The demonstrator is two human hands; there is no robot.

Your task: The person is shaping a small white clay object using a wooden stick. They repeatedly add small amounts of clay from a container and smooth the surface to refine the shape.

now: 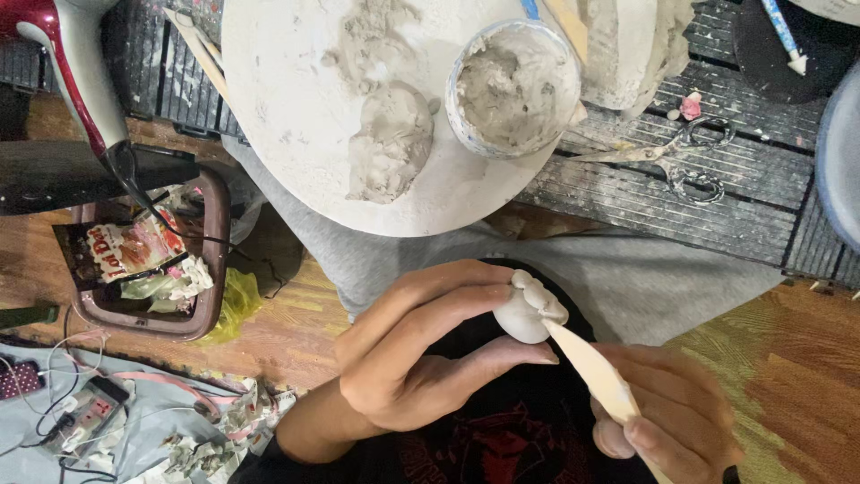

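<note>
My left hand (421,354) pinches a small white clay piece (528,311) between thumb and fingers, held over my lap. My right hand (676,421) grips a flat wooden modelling tool (591,372), whose tip touches the lower right side of the clay piece. Above, a round white board (269,116) carries a grey clay lump (390,143) and a small tub of wet clay (512,87).
Scissors (685,157) lie on the dark slatted table at the right. A red and white hair dryer (76,63) sits at the top left. A brown bin (210,296) with wrappers stands on the wooden floor at left, with cables and paper scraps below it.
</note>
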